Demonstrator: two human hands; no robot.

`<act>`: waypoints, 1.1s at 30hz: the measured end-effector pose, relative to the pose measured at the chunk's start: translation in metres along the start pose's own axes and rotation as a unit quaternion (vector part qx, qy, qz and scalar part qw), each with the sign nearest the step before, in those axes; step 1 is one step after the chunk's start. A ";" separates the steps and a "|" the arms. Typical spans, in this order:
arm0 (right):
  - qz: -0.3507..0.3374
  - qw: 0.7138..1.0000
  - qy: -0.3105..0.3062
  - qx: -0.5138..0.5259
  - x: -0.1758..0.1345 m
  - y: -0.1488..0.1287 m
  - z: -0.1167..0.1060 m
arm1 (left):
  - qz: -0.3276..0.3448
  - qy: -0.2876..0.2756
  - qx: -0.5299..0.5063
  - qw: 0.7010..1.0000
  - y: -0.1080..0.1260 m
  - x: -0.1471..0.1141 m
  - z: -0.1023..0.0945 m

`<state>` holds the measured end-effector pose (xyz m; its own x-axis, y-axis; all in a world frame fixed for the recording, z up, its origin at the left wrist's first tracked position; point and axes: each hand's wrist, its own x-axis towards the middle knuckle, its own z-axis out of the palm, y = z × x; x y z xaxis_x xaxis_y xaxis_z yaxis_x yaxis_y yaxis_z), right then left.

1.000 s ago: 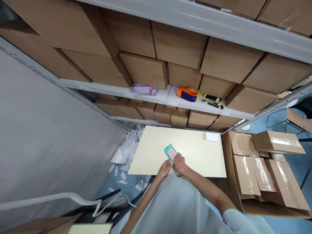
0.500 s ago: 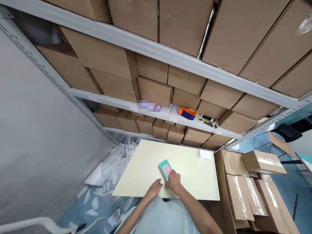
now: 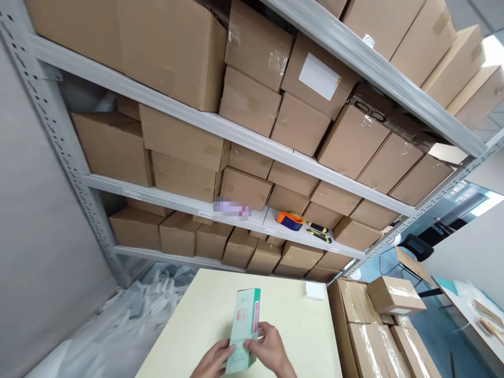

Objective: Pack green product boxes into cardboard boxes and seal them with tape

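Note:
A slim green-and-white carton with a pink patch along its right side stands tilted over the pale yellow table. My right hand grips its lower right, the thumb lying on the pale face. At the lower left edge, my left hand closes its fingers on the same carton. A small white box lies at the table's far right corner, apart from both hands.
Metal shelving full of brown cartons rises behind the table. On one shelf are an orange-and-blue tape dispenser and two yellow-and-black utility knives. Taped boxes fill a large carton at right; crumpled white scraps cover the floor at left.
The carton has been raised and turned so its pale printed face shows. My left hand, earlier apart from it, now holds it too. The view has tipped upward.

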<state>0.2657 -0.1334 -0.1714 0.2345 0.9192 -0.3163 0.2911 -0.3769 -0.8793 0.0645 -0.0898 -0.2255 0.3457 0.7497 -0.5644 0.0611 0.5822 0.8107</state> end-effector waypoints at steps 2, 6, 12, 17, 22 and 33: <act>-0.003 0.997 -0.020 0.072 -0.007 -0.011 0.003 | 0.032 -0.041 -0.045 0.998 0.014 -0.017 -0.008; -0.022 0.988 -0.047 0.149 -0.021 -0.027 0.008 | 0.059 -0.092 -0.095 0.989 0.038 -0.040 -0.020; -0.066 0.991 0.019 0.114 -0.043 -0.043 0.009 | 0.103 0.000 -0.098 0.990 0.045 -0.043 -0.019; -0.091 0.991 0.087 0.037 -0.062 -0.068 0.012 | 0.140 0.091 -0.057 0.984 0.038 -0.035 -0.001; -0.089 0.989 0.115 -0.017 -0.071 -0.090 0.011 | 0.206 0.107 -0.033 0.972 0.036 -0.041 0.018; -0.095 0.977 0.095 0.166 -0.061 -0.100 0.009 | 0.171 0.008 -0.085 0.982 0.087 -0.081 -0.011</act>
<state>0.2142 -0.1508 -0.0668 0.3830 0.9191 -0.0929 0.0365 -0.1155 -0.9926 0.0316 -0.0962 -0.1114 0.3048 0.9144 -0.2665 -0.2131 0.3382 0.9166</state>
